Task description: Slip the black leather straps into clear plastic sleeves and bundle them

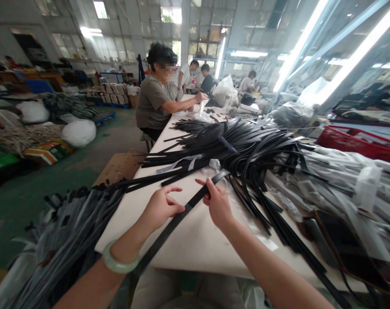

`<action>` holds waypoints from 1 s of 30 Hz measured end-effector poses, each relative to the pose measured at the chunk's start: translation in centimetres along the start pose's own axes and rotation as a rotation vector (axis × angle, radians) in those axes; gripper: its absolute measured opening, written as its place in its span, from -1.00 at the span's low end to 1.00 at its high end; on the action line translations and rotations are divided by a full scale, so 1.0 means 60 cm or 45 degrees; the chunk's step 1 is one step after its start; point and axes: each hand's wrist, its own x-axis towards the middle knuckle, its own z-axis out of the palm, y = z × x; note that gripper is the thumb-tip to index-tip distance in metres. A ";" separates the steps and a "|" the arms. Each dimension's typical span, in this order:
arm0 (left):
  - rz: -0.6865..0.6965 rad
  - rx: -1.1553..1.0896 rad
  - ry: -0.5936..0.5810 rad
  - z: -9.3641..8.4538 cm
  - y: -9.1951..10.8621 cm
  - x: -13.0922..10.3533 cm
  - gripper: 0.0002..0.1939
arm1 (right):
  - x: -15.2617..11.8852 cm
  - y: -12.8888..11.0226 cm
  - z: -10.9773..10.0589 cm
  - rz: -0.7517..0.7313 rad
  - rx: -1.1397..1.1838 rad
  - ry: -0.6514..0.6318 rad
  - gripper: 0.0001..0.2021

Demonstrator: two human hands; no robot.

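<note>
Head view: the left hand (pixel 161 206) pinches the black strip (pixel 178 216) low over the white table (pixel 195 240); the right hand (pixel 218 204) grips the same strip farther up, beside the heap of black strips (pixel 246 146).

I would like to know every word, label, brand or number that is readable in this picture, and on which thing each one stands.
No text can be read.
The coloured box on the floor at left has print, too blurred to read.
The red crate at right shows no legible label.
The black strap held by the left hand and the right hand bears no visible marking.
</note>
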 end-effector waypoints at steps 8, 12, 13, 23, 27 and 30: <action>0.006 -0.017 -0.040 -0.001 -0.002 0.004 -0.37 | 0.007 0.003 0.000 0.060 0.072 -0.004 -0.54; 0.033 -0.045 0.001 -0.002 -0.002 0.006 -0.34 | -0.002 0.004 0.005 -0.001 0.036 0.002 -0.56; 0.045 -0.052 0.007 -0.001 -0.001 0.007 -0.35 | -0.011 0.009 0.009 -0.003 -0.017 -0.061 -0.56; 0.039 -0.053 -0.022 -0.004 -0.005 0.004 -0.37 | -0.007 0.005 0.003 -0.003 0.022 -0.072 -0.61; 0.075 -0.052 0.015 -0.002 -0.015 0.011 -0.40 | -0.036 0.030 0.027 -0.075 -0.263 -0.180 -0.59; 0.108 -0.161 0.011 -0.009 -0.040 -0.005 -0.32 | -0.043 0.026 0.031 -0.213 -0.419 -0.105 -0.61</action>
